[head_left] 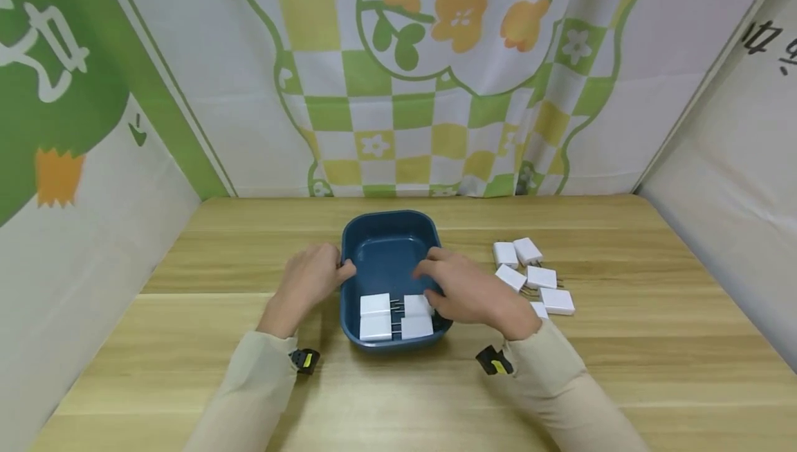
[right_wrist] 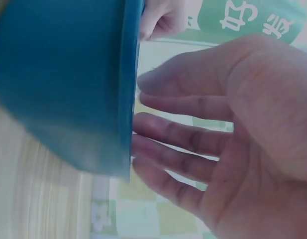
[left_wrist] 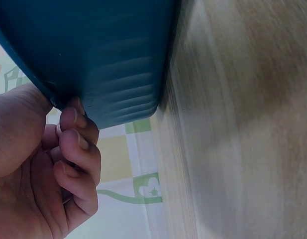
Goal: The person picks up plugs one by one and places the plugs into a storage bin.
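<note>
A dark blue rectangular bin stands on the table with its long side pointing away from me. Inside its near end lie several white plug-in chargers, in two columns with their metal prongs facing each other. My left hand pinches the bin's left rim between thumb and curled fingers, as the left wrist view shows. Over the right rim reaches my right hand, its fingers loosely extended and nothing seen between them. Its thumb is close beside the upper right charger. In the right wrist view the rim hides the fingertips.
To the right of the bin, several more white chargers lie loosely grouped on the wooden table, prongs pointing various ways. A patterned curtain hangs behind the table, with fabric walls on both sides.
</note>
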Tool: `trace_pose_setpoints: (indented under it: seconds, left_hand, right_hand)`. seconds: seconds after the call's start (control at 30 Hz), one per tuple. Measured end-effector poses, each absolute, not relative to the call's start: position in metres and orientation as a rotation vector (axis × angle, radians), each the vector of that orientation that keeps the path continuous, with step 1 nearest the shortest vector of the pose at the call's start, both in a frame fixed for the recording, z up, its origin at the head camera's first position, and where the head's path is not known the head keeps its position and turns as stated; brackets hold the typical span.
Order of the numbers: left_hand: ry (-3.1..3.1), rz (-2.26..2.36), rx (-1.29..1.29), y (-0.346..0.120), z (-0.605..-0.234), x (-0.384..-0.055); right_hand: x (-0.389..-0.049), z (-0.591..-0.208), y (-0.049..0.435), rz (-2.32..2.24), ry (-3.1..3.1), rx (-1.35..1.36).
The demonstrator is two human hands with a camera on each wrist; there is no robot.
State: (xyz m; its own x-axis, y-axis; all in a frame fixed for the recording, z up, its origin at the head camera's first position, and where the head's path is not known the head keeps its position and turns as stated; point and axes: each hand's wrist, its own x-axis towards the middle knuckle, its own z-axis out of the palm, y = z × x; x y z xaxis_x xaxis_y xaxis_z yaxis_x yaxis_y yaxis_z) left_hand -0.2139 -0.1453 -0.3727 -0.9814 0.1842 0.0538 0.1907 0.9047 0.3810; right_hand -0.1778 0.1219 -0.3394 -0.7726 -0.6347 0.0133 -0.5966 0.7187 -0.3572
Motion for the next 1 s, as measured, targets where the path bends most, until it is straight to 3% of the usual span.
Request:
trace_pose_setpoints:
  seconds: [0.57, 1.0]
  left_hand:
    - [-3.017, -0.592, -0.334, -0.148, -0.377, -0.214]
    - [-3.011, -0.554, -0.385, -0.141, -0.376, -0.212]
  right_hand:
    - [-0.199, -0.336, 0.204, -0.449, 3.022, -0.704]
    - [-0.211, -0.348, 0.213, -0.331, 2.944, -0.439]
